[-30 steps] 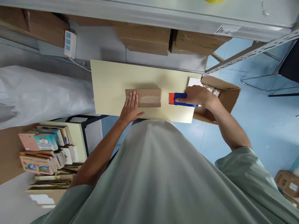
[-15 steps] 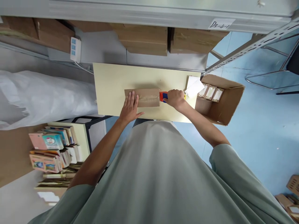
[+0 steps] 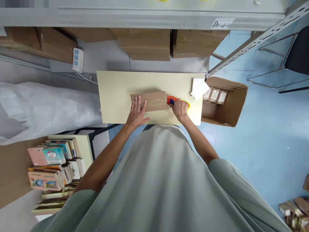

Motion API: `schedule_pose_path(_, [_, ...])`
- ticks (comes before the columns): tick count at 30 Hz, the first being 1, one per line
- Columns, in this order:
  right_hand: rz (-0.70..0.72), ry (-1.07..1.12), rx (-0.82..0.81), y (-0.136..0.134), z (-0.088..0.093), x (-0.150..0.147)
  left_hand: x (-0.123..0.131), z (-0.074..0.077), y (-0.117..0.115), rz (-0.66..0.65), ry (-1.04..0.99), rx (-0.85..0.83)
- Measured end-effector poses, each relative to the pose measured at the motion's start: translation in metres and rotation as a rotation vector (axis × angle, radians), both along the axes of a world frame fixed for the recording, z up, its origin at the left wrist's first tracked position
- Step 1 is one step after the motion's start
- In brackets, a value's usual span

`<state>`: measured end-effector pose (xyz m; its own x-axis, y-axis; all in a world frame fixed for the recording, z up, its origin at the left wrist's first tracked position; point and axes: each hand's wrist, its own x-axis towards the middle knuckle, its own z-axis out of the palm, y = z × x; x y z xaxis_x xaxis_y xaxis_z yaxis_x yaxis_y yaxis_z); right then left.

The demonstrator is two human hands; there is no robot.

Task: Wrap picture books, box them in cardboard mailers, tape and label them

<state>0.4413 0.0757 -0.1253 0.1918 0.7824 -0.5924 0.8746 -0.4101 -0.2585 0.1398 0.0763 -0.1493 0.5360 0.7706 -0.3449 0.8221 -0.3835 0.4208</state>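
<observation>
A narrow brown cardboard box [image 3: 156, 101] lies on the cream tabletop [image 3: 113, 96], with a shiny strip of tape along its upper face. My left hand [image 3: 137, 112] rests flat over the box's left part, fingers spread and thumb pointing right. At the box's right end, my right hand [image 3: 180, 110] is wrapped round a red and blue tape dispenser [image 3: 172, 98]. A yellow rim of the dispenser shows beyond my knuckles. Its front sits against or very near the box's end; exact contact is hard to make out.
White paper sheets [image 3: 199, 88] lie at the table's right end, beside an open carton [image 3: 229, 106] holding several small labelled boxes. A grey shelf [image 3: 145, 19] with cartons runs behind. White wrapped plastic [image 3: 48, 109] and stacked books [image 3: 51, 156] stand left, a chair [image 3: 296, 51] far right.
My right hand has turned the tape dispenser, so it now slants down to the right with more yellow showing. The box has tilted slightly under my left hand. The whole view has shifted a little.
</observation>
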Motion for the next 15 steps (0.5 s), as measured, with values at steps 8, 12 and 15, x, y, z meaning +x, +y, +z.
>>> schedule_pose_path(8, [-0.422, 0.166, 0.213, -0.012, 0.006, 0.015, 0.012, -0.002, -0.001, 0.009, -0.096, 0.01])
schedule_pose_path(12, [-0.481, 0.311, 0.323, -0.003, 0.004, -0.006, 0.016, -0.003, 0.0, 0.109, -0.245, 0.034])
schedule_pose_path(15, [-0.48, 0.267, 0.327, 0.003, 0.006, -0.022, 0.004, -0.007, 0.004, 0.435, -0.328, 0.111])
